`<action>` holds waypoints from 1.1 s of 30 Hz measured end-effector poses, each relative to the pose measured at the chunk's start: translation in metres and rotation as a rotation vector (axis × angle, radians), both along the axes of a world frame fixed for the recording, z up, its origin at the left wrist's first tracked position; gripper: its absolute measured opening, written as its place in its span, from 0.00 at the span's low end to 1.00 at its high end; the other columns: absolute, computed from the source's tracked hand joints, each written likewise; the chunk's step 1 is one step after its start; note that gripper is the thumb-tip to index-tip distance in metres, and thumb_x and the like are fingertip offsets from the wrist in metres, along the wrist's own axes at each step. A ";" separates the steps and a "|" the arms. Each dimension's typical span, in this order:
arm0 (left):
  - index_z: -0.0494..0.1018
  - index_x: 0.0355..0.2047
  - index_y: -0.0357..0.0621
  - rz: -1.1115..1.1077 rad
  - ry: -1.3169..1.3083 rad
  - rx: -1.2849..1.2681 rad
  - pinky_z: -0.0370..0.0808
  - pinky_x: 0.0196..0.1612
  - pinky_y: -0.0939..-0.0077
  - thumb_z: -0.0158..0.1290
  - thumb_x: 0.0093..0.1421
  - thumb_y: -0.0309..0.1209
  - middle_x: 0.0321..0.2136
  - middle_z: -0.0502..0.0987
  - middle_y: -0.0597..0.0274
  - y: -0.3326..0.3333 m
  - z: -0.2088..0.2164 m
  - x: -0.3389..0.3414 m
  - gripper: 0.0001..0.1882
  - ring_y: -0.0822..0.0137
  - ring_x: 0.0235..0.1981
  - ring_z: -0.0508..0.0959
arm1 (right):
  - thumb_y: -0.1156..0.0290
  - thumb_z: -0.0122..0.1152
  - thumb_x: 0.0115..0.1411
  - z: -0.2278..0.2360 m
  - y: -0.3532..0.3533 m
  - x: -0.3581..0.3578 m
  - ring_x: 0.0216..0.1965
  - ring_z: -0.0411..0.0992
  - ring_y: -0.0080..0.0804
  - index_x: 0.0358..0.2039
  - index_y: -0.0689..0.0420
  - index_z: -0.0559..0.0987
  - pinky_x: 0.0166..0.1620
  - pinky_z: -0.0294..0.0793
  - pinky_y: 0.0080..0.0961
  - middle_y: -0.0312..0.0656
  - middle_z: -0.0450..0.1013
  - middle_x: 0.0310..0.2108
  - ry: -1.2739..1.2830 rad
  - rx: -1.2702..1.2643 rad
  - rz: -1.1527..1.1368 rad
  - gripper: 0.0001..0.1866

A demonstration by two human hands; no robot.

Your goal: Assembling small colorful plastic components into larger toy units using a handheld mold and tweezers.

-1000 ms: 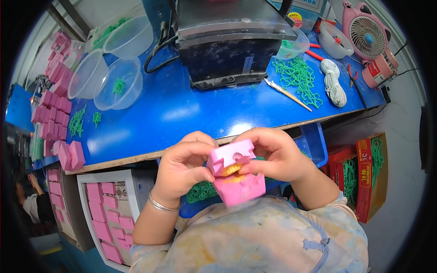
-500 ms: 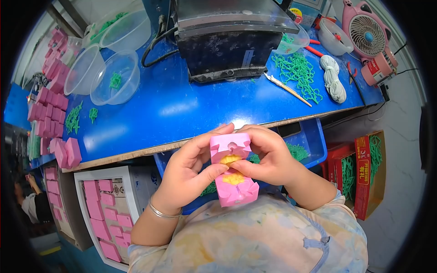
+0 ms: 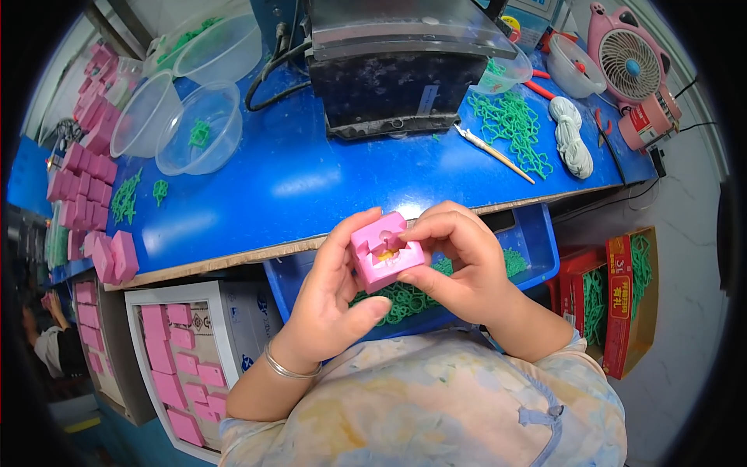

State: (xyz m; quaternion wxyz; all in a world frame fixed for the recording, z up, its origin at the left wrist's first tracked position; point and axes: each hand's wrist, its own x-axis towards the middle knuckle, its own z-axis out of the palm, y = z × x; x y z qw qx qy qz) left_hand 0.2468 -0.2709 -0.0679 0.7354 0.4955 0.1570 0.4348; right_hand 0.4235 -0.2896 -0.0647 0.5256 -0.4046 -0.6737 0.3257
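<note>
In front of my body I hold a pink two-part mould (image 3: 377, 274), above a blue crate. Its halves are nearly folded together, with a gap at the top where a bit of yellow material (image 3: 387, 254) shows inside. My left hand (image 3: 331, 300) supports the mould's left side with its fingers; its thumb is lifted off and points outward. My right hand (image 3: 463, 257) pinches the right side between bent fingers and thumb. Most of the yellow material is hidden by the mould.
Under my hands sits the blue crate (image 3: 542, 261) with green lattice-like pieces (image 3: 408, 305). On the blue table (image 3: 257, 202) stand a dark machine (image 3: 401, 97), clear bowls (image 3: 222, 148), a wooden-handled tool (image 3: 498, 154) and a cord bundle (image 3: 572, 140). Pink moulds (image 3: 124, 257) are stacked at left.
The mould was spread open with yellow material showing in both halves; now the halves are folded nearly together. My left thumb has come away from the mould, and my right hand has shifted to its side.
</note>
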 end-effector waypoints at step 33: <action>0.61 0.50 0.43 0.491 0.977 1.077 0.58 0.54 0.56 0.69 0.29 0.36 0.52 0.58 0.45 -0.011 0.020 0.003 0.45 0.45 0.54 0.60 | 0.65 0.61 0.53 -0.009 0.001 -0.026 0.31 0.69 0.21 0.43 0.57 0.65 0.33 0.71 0.20 0.37 0.68 0.31 0.665 -0.665 0.501 0.20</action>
